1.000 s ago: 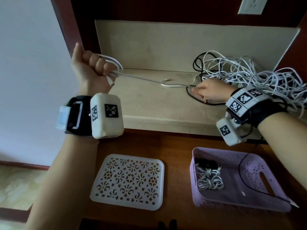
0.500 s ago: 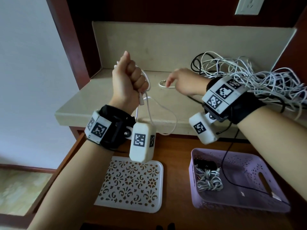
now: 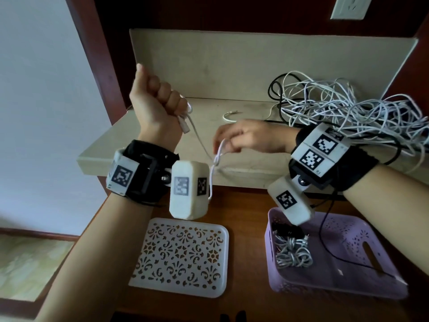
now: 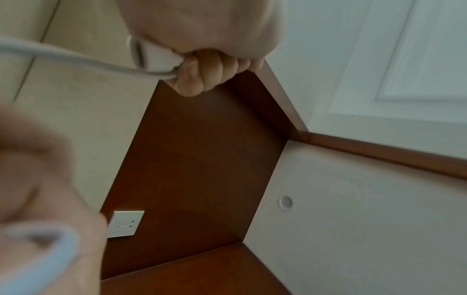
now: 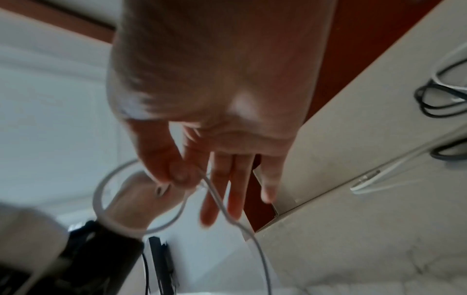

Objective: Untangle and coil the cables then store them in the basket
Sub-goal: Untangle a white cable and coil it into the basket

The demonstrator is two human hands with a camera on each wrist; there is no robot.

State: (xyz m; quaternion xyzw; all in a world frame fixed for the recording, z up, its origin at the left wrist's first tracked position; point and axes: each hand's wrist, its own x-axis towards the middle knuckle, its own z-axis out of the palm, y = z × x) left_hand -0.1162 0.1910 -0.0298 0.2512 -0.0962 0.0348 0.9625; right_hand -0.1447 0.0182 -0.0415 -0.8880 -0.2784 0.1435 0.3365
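My left hand (image 3: 160,101) is raised in a fist and grips one end of a white cable (image 3: 199,140), its white plug (image 4: 154,56) sticking out below the curled fingers (image 4: 202,75). The right hand (image 3: 241,138) pinches the same cable between thumb and forefinger (image 5: 177,173), and a loop (image 5: 136,199) hangs beneath it. The other right fingers are stretched out. A big tangle of white and black cables (image 3: 343,108) lies on the beige shelf (image 3: 209,108) behind the right wrist. The purple basket (image 3: 348,287) at lower right holds a coiled white cable (image 3: 292,252).
A white perforated lid (image 3: 181,256) lies on the brown desk left of the basket. A loose white cable end (image 3: 232,116) rests on the shelf. A thin black wire (image 3: 329,242) runs from the right wrist across the basket. A wall socket (image 3: 348,6) sits above.
The right hand came down and left from the shelf toward the left hand, forming a hanging loop in the white cable. The left fist rose a little and keeps its grip.
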